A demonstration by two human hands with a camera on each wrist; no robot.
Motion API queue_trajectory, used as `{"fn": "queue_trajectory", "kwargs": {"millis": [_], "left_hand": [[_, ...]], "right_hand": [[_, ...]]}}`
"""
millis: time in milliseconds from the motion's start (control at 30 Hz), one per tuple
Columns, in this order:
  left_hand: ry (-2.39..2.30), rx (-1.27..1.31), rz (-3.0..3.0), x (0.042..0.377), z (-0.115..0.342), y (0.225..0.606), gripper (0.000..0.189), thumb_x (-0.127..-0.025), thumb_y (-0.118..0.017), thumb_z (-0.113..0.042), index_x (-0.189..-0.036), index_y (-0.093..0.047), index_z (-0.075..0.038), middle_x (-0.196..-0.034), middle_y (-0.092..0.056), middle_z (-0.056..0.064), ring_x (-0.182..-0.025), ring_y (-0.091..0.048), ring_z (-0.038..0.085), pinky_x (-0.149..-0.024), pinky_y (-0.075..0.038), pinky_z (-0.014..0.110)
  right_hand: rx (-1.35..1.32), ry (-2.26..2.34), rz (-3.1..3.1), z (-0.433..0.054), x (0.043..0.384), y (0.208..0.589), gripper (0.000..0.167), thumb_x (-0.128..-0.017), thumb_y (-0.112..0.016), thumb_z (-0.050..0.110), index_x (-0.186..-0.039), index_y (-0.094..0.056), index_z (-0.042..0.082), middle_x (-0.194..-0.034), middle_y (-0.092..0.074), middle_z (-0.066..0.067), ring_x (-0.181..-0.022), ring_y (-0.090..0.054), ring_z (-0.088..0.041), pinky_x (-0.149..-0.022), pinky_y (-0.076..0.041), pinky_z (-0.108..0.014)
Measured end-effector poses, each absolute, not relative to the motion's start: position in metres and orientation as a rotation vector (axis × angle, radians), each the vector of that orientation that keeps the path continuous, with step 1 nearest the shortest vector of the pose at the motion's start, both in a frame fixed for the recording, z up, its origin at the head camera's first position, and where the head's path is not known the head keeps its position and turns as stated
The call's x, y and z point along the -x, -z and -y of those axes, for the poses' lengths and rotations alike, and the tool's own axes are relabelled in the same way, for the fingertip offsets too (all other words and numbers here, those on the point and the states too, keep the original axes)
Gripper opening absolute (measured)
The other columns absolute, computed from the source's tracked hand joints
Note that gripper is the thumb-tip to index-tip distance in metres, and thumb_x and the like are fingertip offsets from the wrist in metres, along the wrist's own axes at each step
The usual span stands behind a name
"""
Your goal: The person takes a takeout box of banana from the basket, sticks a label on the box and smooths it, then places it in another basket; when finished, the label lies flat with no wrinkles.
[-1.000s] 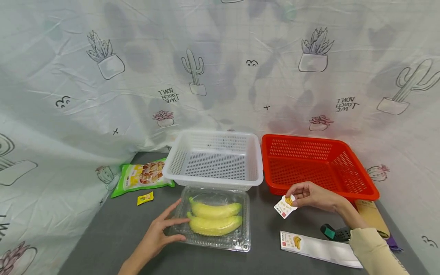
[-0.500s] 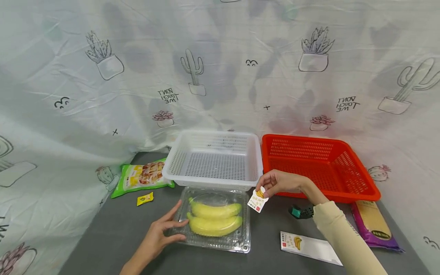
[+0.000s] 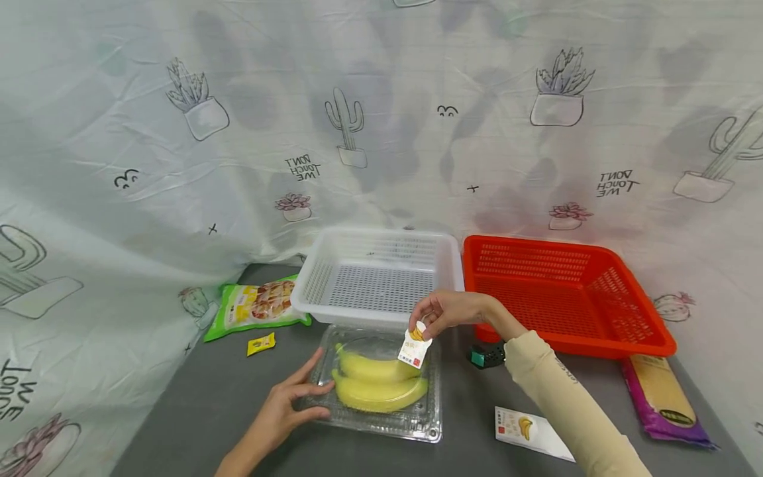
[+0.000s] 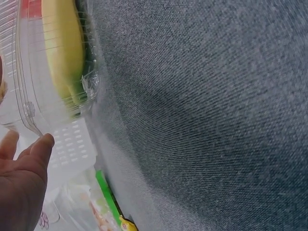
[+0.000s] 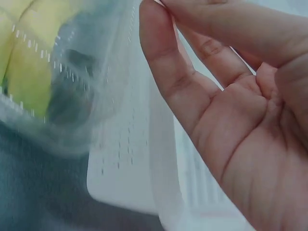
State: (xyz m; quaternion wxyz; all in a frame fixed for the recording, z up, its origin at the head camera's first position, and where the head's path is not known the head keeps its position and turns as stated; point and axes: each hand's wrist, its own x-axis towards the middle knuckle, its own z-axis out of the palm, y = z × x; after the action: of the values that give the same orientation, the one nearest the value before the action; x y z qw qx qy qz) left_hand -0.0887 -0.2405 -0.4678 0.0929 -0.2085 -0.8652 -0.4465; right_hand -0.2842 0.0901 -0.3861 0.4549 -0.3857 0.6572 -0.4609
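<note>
A clear plastic clamshell box (image 3: 387, 429) lies on the dark table with two yellow bananas (image 3: 379, 396) inside. At its left edge my left hand (image 3: 277, 414) rests, fingers spread and fairly straight; the left wrist view shows its fingertips by the box's rim (image 4: 30, 108). Between thumb and fingers, my right hand (image 3: 447, 311) pinches a small white sticker (image 3: 412, 351) printed with a banana, above the box's right half. In the right wrist view the fingertips (image 5: 156, 24) meet near the top edge, and the sticker is out of sight. A white sticker strip (image 3: 530, 434) lies to the right.
Behind the box stands a white basket (image 3: 369, 314), and a red basket (image 3: 596, 343) is to its right. A green food bag (image 3: 262, 306) and small yellow packet (image 3: 261, 344) lie left. A black watch-like band (image 3: 485, 356) and purple-edged bag (image 3: 664, 397) lie right.
My right hand has moved left with the sticker, from in front of the red basket to above the box. My left hand stays at the box's left edge. The head view has shifted slightly.
</note>
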Motion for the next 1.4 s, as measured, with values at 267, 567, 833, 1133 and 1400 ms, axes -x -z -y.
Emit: {"fn": "queue_trajectory", "kwargs": {"millis": [267,567,833,1133,1400], "left_hand": [[1.368,0.63,2.578,0.091,0.236,0.469,0.044,-0.073,-0.077,-0.027,-0.113,-0.072,-0.008,-0.15,-0.036,0.017,-0.122,-0.05,0.035,-0.087,-0.049,0.019],[1.423,0.621,2.563,0.093,0.236,0.466,0.044,-0.072,-0.079,-0.021,-0.112,-0.072,-0.005,-0.151,-0.035,0.017,-0.104,-0.06,0.024,-0.083,-0.05,0.019],[1.416,0.592,2.574,0.092,0.237,0.467,0.045,-0.071,-0.08,-0.021,-0.112,-0.072,-0.006,-0.151,-0.035,0.016,-0.104,-0.06,0.02,-0.083,-0.05,0.019],[1.412,0.561,2.593,0.092,0.239,0.467,0.044,-0.071,-0.08,-0.022,-0.112,-0.072,-0.007,-0.151,-0.035,0.016,-0.103,-0.059,0.016,-0.083,-0.05,0.02],[1.394,0.564,2.615,0.091,0.24,0.468,0.044,-0.072,-0.08,-0.022,-0.112,-0.072,-0.006,-0.151,-0.034,0.018,-0.098,-0.058,0.007,-0.081,-0.051,0.022]], "right_hand": [[1.049,1.046,-1.631,-0.063,0.277,0.387,0.022,-0.089,-0.065,-0.003,-0.111,-0.063,-0.007,-0.104,-0.065,-0.009,-0.087,-0.063,-0.018,-0.086,-0.052,-0.046],[1.201,1.005,-1.695,-0.037,0.267,0.398,0.02,-0.087,-0.066,-0.003,-0.107,-0.066,-0.004,-0.098,-0.066,-0.01,-0.069,-0.053,-0.013,-0.069,-0.051,-0.032],[1.308,0.895,-1.789,-0.024,0.262,0.396,0.017,-0.087,-0.066,-0.005,-0.104,-0.068,-0.004,-0.097,-0.066,-0.012,-0.064,-0.049,-0.008,-0.061,-0.044,-0.02],[1.401,0.791,-1.916,-0.017,0.257,0.396,0.015,-0.085,-0.07,0.0,-0.099,-0.071,0.003,-0.091,-0.067,-0.004,-0.059,-0.049,-0.007,-0.057,-0.043,-0.018],[1.408,0.767,-1.969,-0.014,0.253,0.396,0.015,-0.082,-0.073,0.002,-0.097,-0.072,0.005,-0.087,-0.066,-0.003,-0.059,-0.042,-0.007,-0.057,-0.039,-0.019]]}}
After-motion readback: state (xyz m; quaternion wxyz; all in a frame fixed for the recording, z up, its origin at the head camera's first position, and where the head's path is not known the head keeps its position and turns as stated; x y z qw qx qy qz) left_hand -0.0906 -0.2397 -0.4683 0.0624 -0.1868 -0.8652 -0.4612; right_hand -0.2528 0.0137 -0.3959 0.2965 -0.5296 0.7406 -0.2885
